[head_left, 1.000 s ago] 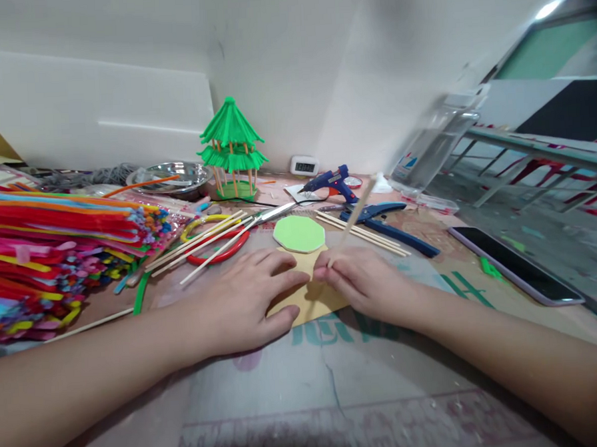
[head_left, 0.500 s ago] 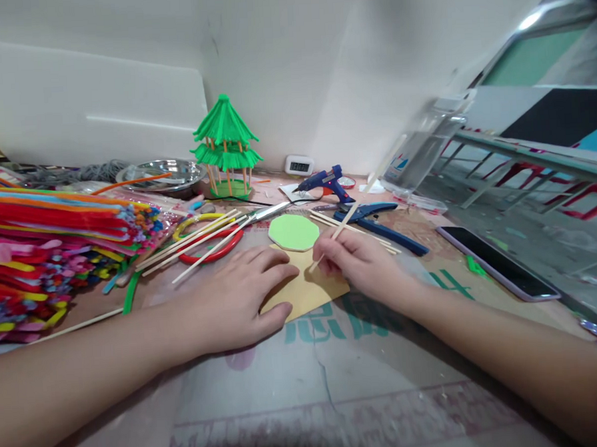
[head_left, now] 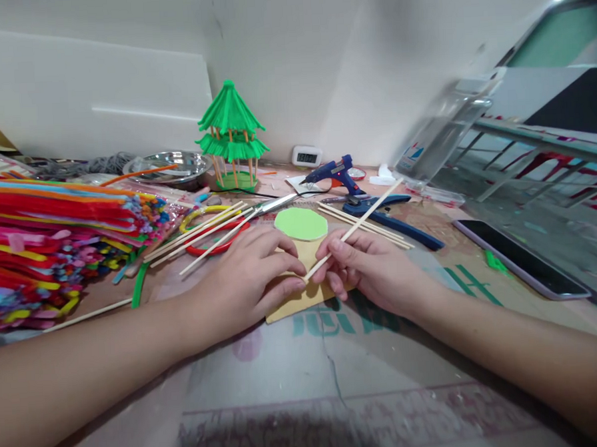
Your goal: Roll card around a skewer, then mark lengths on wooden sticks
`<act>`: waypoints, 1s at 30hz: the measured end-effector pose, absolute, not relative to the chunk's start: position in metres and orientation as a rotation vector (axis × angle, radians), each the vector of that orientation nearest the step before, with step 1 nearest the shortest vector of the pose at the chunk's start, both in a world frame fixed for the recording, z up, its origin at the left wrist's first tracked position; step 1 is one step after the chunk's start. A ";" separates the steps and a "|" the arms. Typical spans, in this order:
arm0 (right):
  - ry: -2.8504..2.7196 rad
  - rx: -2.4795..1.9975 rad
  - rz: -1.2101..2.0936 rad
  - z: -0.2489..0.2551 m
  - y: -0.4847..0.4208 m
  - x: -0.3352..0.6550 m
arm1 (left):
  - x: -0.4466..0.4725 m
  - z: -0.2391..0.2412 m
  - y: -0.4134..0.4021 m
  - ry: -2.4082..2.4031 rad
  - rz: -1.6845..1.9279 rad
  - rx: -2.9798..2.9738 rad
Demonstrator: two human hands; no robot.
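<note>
Table [head_left: 286,377]: covered with clear plastic, pushed up to a pale wall, crowded at the back and on the left; elbow room looks tight.
Stick [head_left: 361,222]: slanting over the card [head_left: 307,252], lower end near the left fingertips, upper end pointing away to the right. That long free end could catch on something behind if swung.
Right hand [head_left: 375,266]: thumb and forefinger pinch the stick towards its lower end. So low a hold could let it pivot or roll.
Left hand [head_left: 258,265]: lying over the card, thumb and forefinger nearly together beside the stick's lower end; I cannot tell whether they grip it. If they do not, that end could drift.
Card: flat, partly under both hands. A sideways push could slide it on the smooth plastic.
Green disc [head_left: 301,224]: overlapping or just touching the card's far edge, so a slipping card could shove it.
Loose sticks [head_left: 196,231]: laid across the scissors [head_left: 277,202]; lifting those would likely scatter them.
Pliers [head_left: 403,226]: just beyond the right hand, where a knuckle might knock them.
Glue gun [head_left: 343,171]: farther back, its nozzle pointing left. If hot, it could burn a reaching hand.
Green tower [head_left: 232,130]: standing behind the scissors on thin legs; a tug on the nearby cord might topple it.
</note>
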State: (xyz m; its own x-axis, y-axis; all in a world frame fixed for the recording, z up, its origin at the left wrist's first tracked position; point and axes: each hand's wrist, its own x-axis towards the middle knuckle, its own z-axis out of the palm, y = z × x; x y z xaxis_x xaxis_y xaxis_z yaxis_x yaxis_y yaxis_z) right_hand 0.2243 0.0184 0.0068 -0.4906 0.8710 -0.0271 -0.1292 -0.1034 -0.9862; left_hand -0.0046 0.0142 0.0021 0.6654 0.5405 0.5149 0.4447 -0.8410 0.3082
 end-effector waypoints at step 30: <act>-1.504 -0.879 1.127 0.013 0.011 0.230 | -0.007 0.000 0.016 0.925 1.034 2.509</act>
